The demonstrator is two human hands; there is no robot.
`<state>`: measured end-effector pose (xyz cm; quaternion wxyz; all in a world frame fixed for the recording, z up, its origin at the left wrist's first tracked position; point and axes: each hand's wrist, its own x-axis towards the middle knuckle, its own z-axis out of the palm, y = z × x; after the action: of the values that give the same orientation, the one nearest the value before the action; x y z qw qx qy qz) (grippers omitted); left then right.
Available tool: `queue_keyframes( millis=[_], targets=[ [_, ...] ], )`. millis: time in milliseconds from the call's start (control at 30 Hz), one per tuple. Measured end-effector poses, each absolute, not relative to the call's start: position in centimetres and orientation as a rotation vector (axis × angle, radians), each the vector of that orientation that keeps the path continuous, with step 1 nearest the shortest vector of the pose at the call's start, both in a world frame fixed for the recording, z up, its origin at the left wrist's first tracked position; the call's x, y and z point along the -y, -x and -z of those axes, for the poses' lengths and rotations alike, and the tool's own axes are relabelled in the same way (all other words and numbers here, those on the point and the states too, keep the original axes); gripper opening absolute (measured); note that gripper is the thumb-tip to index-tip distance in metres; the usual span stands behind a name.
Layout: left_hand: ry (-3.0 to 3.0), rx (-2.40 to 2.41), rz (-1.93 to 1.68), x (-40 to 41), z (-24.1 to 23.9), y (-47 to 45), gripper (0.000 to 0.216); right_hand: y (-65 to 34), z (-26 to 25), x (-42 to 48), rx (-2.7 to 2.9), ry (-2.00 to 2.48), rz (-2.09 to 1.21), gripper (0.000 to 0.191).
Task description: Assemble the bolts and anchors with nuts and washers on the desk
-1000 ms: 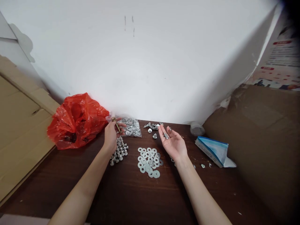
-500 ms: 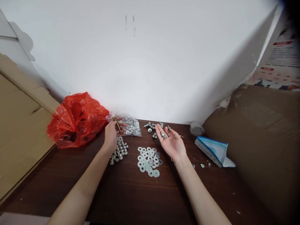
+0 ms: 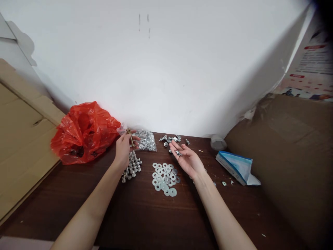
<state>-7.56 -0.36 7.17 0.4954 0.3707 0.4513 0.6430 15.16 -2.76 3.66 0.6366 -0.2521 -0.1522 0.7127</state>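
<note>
My left hand [image 3: 124, 144] pinches a long brass-coloured bolt [image 3: 130, 138], its other fingers spread behind. My right hand [image 3: 186, 158] is turned palm up, and a small silver bolt [image 3: 178, 153] lies across its partly curled fingers. Below my left hand, silver bolts [image 3: 134, 166] stand grouped in rows on the table. Between the hands, flat washers [image 3: 164, 177] lie in a loose, overlapping patch. Behind my right hand is a small pile of silver bolts [image 3: 168, 139], partly hidden by the fingertips.
A clear bag of metal parts [image 3: 147, 140] rests by the wall, next to a red plastic bag [image 3: 85, 133]. At right stand a round clear container [image 3: 218, 142] and a blue-and-white box [image 3: 234, 167]. Cardboard [image 3: 23, 139] borders the left side of the dark table [image 3: 148, 218].
My right hand has tilted and its fingers have curled inward slightly, with the small bolt shifting left and down. The left hand stays almost in place with the brass-coloured bolt.
</note>
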Motion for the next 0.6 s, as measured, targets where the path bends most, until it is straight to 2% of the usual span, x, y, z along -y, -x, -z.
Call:
queue_keyframes(
  millis=[200,433,600],
  targets=[
    [-0.926,-1.097,-1.561,0.29,-6.97,7.67,0.035,-15.01,-3.54,2.62,0.338,0.559,-1.668,0.018],
    [-0.936,-1.126,-1.561,0.32,-7.00,7.53,0.036,-14.98,-3.71,2.89,0.352,0.557,-1.675,0.036],
    [-0.950,-1.140,-1.565,0.32,-6.96,7.48,0.033,-14.80,-4.00,2.98,0.331,0.577,-1.684,0.039]
  ],
)
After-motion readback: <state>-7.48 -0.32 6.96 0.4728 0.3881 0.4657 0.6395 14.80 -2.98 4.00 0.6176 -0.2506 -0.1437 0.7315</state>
